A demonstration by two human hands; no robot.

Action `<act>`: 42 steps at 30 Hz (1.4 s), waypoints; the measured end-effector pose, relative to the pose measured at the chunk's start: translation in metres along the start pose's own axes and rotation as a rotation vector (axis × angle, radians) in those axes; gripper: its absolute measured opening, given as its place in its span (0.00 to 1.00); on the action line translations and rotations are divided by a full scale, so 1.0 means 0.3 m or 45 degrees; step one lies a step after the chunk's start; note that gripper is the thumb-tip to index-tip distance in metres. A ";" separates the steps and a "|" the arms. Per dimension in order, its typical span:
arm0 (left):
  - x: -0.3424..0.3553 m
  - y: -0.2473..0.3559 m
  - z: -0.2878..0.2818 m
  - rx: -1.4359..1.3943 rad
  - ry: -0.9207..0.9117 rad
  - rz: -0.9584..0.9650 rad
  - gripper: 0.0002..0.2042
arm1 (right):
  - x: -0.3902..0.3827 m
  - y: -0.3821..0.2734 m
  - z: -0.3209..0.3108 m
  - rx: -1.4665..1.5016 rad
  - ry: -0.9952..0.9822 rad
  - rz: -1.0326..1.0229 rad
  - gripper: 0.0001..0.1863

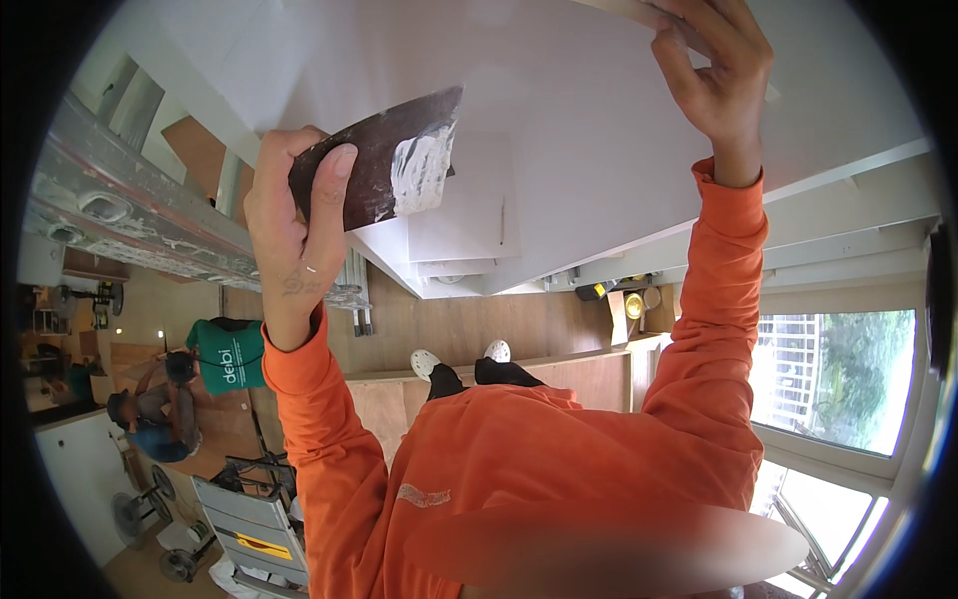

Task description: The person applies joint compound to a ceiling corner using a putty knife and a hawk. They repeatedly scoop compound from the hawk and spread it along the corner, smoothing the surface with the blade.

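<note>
My left hand (pixel 289 225) grips a dark, flat putty scraper (pixel 364 160), thumb across its near face and fingers behind. White putty (pixel 423 170) is smeared near the scraper's right edge. Higher up on the right, my right hand (pixel 720 75) pinches a thin, flat tool (pixel 639 10) that the upper picture edge partly cuts off; its kind cannot be made out. Both hands are raised in front of a broad white panel (pixel 599 150). Whether the right-hand tool touches the panel is unclear.
A paint-spotted metal ladder (pixel 130 215) stands close on the left. Two people, one in a green shirt (pixel 228 357) and one in a cap (pixel 165 424), are at lower left, near fans (pixel 130 514). A window (pixel 838 379) lies right. Wooden flooring (pixel 459 324) shows below.
</note>
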State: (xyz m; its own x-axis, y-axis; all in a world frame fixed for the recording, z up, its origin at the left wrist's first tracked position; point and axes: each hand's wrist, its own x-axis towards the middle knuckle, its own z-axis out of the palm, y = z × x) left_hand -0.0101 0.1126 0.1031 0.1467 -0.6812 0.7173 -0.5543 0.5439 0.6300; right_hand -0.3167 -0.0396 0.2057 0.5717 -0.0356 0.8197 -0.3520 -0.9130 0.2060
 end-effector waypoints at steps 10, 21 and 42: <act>0.000 0.005 0.004 -0.008 0.013 -0.005 0.08 | -0.053 -0.092 0.034 -0.186 0.154 0.167 0.18; 0.003 0.001 0.001 -0.035 -0.009 0.003 0.08 | -0.058 -0.231 0.197 -0.355 0.486 0.459 0.18; 0.005 0.001 -0.004 -0.057 -0.037 0.046 0.07 | 0.050 -0.318 0.275 -0.579 0.389 0.357 0.22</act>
State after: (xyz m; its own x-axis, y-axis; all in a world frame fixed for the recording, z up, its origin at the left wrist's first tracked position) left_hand -0.0091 0.1122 0.1046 0.1032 -0.6739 0.7315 -0.5213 0.5897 0.6168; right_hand -0.2134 0.0135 0.1542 0.1971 -0.0700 0.9779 -0.7775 -0.6187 0.1124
